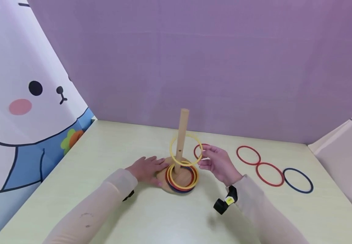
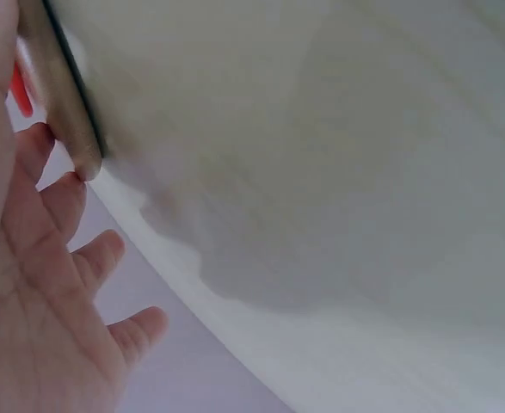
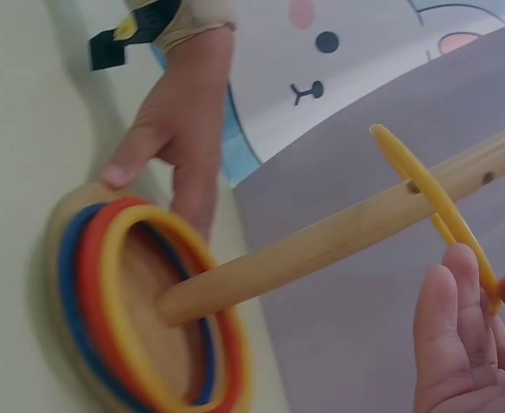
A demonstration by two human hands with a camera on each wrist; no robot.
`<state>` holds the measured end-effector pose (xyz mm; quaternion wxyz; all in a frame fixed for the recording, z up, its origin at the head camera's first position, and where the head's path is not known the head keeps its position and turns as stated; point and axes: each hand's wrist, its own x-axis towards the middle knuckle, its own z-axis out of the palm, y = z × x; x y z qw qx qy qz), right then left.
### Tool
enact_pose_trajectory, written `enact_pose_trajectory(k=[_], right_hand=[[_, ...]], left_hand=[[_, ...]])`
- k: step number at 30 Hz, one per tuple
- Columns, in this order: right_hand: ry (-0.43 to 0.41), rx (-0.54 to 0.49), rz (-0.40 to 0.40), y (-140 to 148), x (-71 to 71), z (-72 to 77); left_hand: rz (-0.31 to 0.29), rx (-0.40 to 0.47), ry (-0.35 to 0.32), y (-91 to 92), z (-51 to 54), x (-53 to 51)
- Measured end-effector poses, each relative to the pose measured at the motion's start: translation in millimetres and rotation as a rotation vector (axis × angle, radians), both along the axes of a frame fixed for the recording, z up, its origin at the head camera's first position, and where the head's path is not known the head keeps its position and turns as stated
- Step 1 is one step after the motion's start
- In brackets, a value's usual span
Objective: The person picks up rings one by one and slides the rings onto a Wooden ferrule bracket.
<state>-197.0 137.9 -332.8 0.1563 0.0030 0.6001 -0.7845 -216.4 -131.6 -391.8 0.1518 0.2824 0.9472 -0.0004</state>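
Note:
In the head view, a wooden post [image 1: 182, 130] stands on a round wooden base [image 1: 161, 175]. My right hand [image 1: 220, 165] pinches a yellow ring [image 3: 446, 206] between thumb and fingertips, and the ring encircles the post partway up. Around the post's foot lies a stack of yellow [image 3: 108, 292], red [image 3: 87, 275] and blue rings [image 3: 68, 267]. My left hand [image 1: 146, 169] rests against the base's left edge, thumb on the near side and fingers extended along the far side. In the left wrist view its fingertips [image 2: 67, 194] touch the base's rim; the post is out of sight there.
Behind my right hand lies a red ring [image 1: 195, 152], partly hidden. Farther right on the pale table [image 1: 151, 220] are two red rings [image 1: 249, 146] and a dark blue ring [image 1: 297, 192]. A purple backdrop [image 1: 224, 74] rises at the back edge, with a cartoon-printed cloth [image 1: 41, 132] at left.

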Motion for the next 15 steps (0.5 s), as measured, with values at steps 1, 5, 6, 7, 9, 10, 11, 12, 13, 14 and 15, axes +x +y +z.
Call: enact_pose_trajectory(k=[1, 5, 6, 7, 9, 10, 11, 12, 13, 14, 15], right_hand=[[0.001, 0.008, 0.005, 1, 0.7, -3.7], [-0.008, 0.037, 0.010, 2, 3.2, -18.5], [-0.011, 0.045, 0.010, 2, 3.8, -21.9], [-0.015, 0.052, 0.009, 2, 4.3, -24.8], [-0.019, 0.062, 0.007, 3, 5.0, -30.4], [-0.020, 0.066, 0.007, 4, 5.5, -32.6], [-0.020, 0.071, 0.008, 4, 5.9, -34.7], [-0.020, 0.073, 0.007, 5, 6.4, -36.7], [-0.019, 0.076, 0.007, 5, 6.8, -38.6], [-0.019, 0.077, 0.009, 6, 7.2, -40.5], [-0.019, 0.076, 0.012, 6, 7.6, -42.3]], left_hand=[[0.000, -0.004, 0.000, 0.7, -0.2, 0.2], [-0.018, -0.029, 0.019, 1.7, -1.3, 0.7], [-0.022, -0.038, 0.027, 1.5, -1.5, 1.1], [-0.028, -0.046, 0.036, 1.0, -1.8, 1.6], [-0.040, -0.052, 0.047, -0.2, -1.5, 3.2], [-0.044, -0.050, 0.050, -0.8, -0.8, 4.1], [-0.047, -0.048, 0.051, -1.3, -0.4, 4.7], [-0.048, -0.047, 0.051, -1.7, 0.0, 5.0], [-0.048, -0.044, 0.049, -1.9, 0.4, 5.3], [-0.048, -0.042, 0.047, -1.9, 1.0, 5.5], [-0.047, -0.040, 0.044, -1.9, 1.3, 5.4]])
